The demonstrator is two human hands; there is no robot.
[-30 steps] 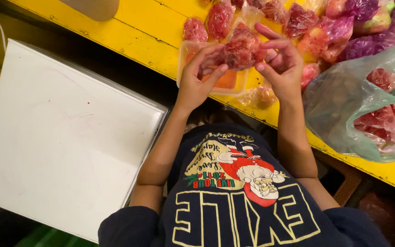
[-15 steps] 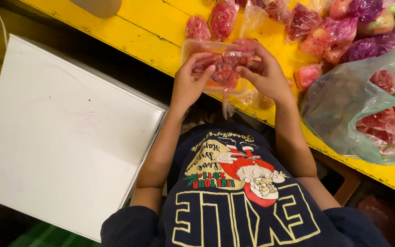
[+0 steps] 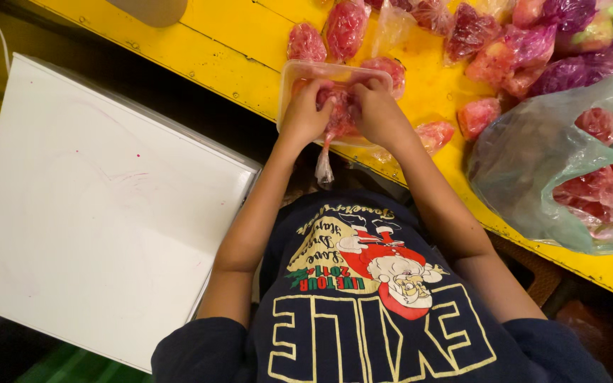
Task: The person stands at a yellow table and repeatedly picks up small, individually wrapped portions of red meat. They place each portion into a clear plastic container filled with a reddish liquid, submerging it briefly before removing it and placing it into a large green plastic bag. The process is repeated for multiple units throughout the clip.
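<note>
A small clear bag of red pieces [image 3: 338,117] is held between both hands over the near edge of the yellow table [image 3: 250,50], just above a shallow clear plastic tray [image 3: 335,71]. The left hand [image 3: 305,117] is closed around the bag's left side and the right hand [image 3: 379,117] around its right side, fingers curled in and knuckles turned up toward the camera. The bag lies directly between the two palms, neither hand being clearly nearer. Its long axis runs far to near: the filled part is toward the tray, and the twisted empty tail [image 3: 324,167] hangs down past the table edge toward the person's dark printed shirt [image 3: 377,312].

The fingertips are hidden under the backs of the hands, so it cannot be told how the neck of the bag is pinched (or whether it is knotted). The tray's near rim is covered by the hands. More filled bags [image 3: 345,28] lie farther off, and a large translucent bag [image 3: 569,163] is cut off at the right. A white board [image 3: 94,213] lies to the left, below the table.
</note>
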